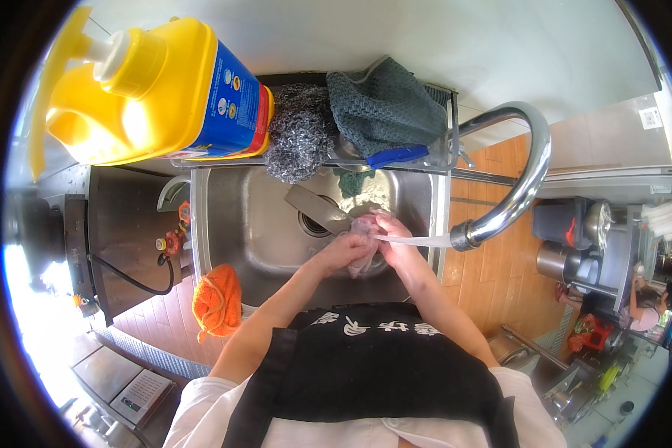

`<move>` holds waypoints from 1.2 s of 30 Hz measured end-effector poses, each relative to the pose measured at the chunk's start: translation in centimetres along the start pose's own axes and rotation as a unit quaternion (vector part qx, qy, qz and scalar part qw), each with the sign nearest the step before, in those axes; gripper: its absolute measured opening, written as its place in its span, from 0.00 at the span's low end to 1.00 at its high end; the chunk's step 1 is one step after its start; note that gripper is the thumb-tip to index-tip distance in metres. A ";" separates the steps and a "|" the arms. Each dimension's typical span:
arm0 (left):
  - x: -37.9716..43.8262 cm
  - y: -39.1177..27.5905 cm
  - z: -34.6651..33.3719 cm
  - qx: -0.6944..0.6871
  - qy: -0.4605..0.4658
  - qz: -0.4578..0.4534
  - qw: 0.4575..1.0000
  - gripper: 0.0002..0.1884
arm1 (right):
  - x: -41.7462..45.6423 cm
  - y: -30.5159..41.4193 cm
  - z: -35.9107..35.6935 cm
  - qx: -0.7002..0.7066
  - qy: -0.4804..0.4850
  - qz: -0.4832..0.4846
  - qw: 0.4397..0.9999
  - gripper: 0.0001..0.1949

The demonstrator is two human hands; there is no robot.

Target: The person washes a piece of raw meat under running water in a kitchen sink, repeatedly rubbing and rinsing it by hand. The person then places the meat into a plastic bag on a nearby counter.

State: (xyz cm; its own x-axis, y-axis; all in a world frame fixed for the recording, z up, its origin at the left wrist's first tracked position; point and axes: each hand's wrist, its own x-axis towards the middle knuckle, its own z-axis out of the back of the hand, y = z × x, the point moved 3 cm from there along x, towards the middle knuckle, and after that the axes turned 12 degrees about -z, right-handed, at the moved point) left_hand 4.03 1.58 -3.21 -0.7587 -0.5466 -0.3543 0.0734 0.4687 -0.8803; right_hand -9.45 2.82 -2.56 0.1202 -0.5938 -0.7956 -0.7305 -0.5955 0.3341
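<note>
My left hand and my right hand are together over the right part of a stainless steel sink. Between them they grip a soft, pale pink, wet piece of raw flesh; its exact kind cannot be told. A stream of water from the curved chrome faucet runs onto my hands and the flesh. Left of my hands a broad metal knife blade lies partly across the drain, its other end hidden near my fingers. A green scrubbing cloth sits at the sink's far side.
Beyond the sink, a rack carries steel wool and a grey-green cloth. A big yellow detergent jug stands to its left. An orange towel hangs at the near left. Far right, a person is beside shelves.
</note>
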 end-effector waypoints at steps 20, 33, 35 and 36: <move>2.3 -2.2 0.7 -0.298 -0.269 0.011 0.916 0.12 | -3.4 -2.4 -2.1 -0.252 -0.073 0.103 0.960 0.14; 1.5 -2.8 0.3 -0.153 -0.264 0.126 0.944 0.14 | -4.0 -1.5 -2.5 -0.171 -0.152 0.063 0.971 0.15; 1.6 -2.9 0.5 -0.111 -0.265 0.143 0.947 0.14 | -3.8 -1.3 -2.2 -0.205 -0.153 0.091 0.963 0.15; 1.6 -2.8 0.5 -0.099 -0.279 0.154 0.943 0.15 | -3.7 -1.1 -2.1 -0.236 -0.148 0.122 0.953 0.15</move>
State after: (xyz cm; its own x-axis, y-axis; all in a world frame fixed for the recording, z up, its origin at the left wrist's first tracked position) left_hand 2.94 -0.95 -1.43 -0.2576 -0.6177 -0.7430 0.0703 0.7550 -0.6520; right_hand -7.70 4.55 1.11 -0.2613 -0.6082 -0.7496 -0.3212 -0.6775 0.6617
